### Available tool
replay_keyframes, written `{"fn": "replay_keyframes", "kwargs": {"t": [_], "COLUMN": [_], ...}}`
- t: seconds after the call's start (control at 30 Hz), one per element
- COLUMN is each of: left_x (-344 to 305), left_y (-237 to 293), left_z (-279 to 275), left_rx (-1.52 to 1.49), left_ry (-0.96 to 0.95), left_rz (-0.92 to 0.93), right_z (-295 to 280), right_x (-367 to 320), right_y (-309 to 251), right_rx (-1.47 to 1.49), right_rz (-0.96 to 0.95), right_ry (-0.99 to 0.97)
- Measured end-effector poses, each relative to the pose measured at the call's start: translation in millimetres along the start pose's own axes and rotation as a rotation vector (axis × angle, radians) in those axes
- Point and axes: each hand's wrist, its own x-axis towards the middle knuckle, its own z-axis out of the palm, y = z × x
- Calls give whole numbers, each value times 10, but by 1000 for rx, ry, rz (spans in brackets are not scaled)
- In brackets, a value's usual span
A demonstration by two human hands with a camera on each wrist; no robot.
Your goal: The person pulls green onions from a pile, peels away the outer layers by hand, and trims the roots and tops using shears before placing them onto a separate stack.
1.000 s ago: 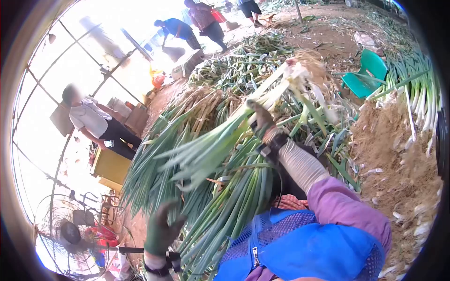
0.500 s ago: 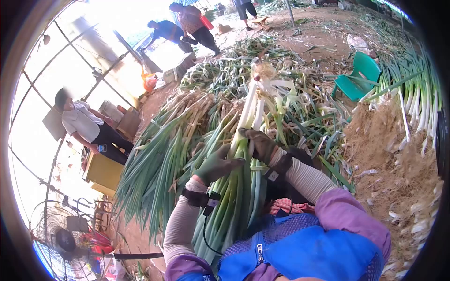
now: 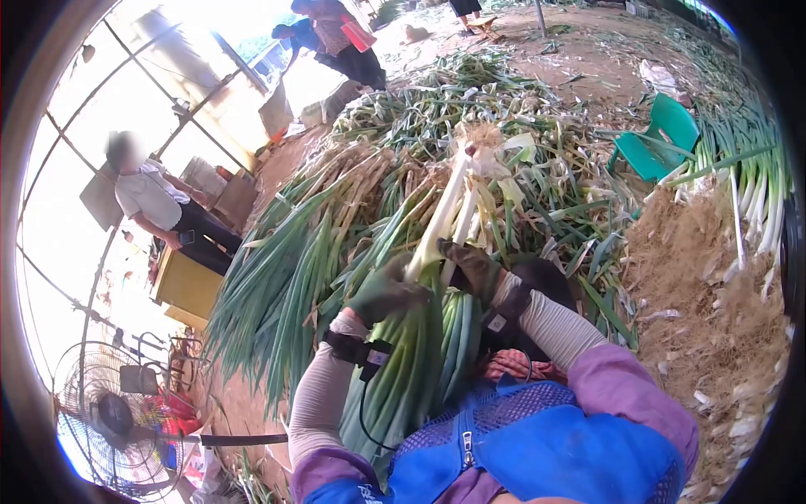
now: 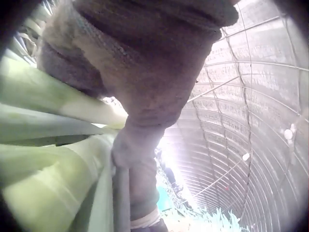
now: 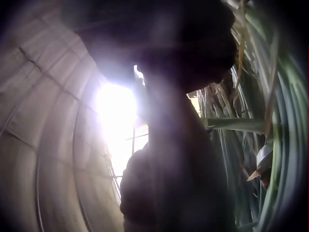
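A few green onions (image 3: 447,202) with white stalks and shaggy roots stand out in front of me in the head view, roots pointing away. My gloved left hand (image 3: 386,294) grips them from the left, where white turns to green. Just across, my gloved right hand (image 3: 474,269) pinches a stalk with its fingertips. Long green leaves (image 3: 395,370) fan down toward my lap. In the left wrist view the glove (image 4: 145,53) is bent over thick pale-green stalks (image 4: 43,188). The right glove (image 5: 159,38) is dark against the light in the right wrist view.
A heap of green onions (image 3: 285,277) lies to the left, with peeled leaves and trimmings (image 3: 470,92) beyond. A green chair (image 3: 659,139) and cleaned onions (image 3: 756,202) stand right. A fan (image 3: 117,420) is lower left; a person (image 3: 155,193) stands left.
The right hand has brought the onions from a leftward slant to pointing away from me. My left hand, apart and empty before, has come up and taken hold of the stalks.
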Motion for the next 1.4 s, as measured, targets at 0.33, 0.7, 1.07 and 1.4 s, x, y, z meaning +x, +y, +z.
{"fn": "replay_keyframes", "kwargs": {"t": [0.33,0.7,1.07,1.4], "left_x": [-94,268,139,-77], "left_y": [-142,-527,-812,-64], "left_z": [-173,-504,-630,-164], "left_rx": [-128,262,405,142], "left_ry": [254,595,-69,115], "left_rz": [-211,-62,110,-239], "right_z": [105,82,617,248], "right_x": [-143,-209,136,465], "right_y": [2,282,-814,-577], "right_rx": [372,381,-638,-469], "right_rz": [51,-49,-40,5], "right_ry": [46,17,135,214]}}
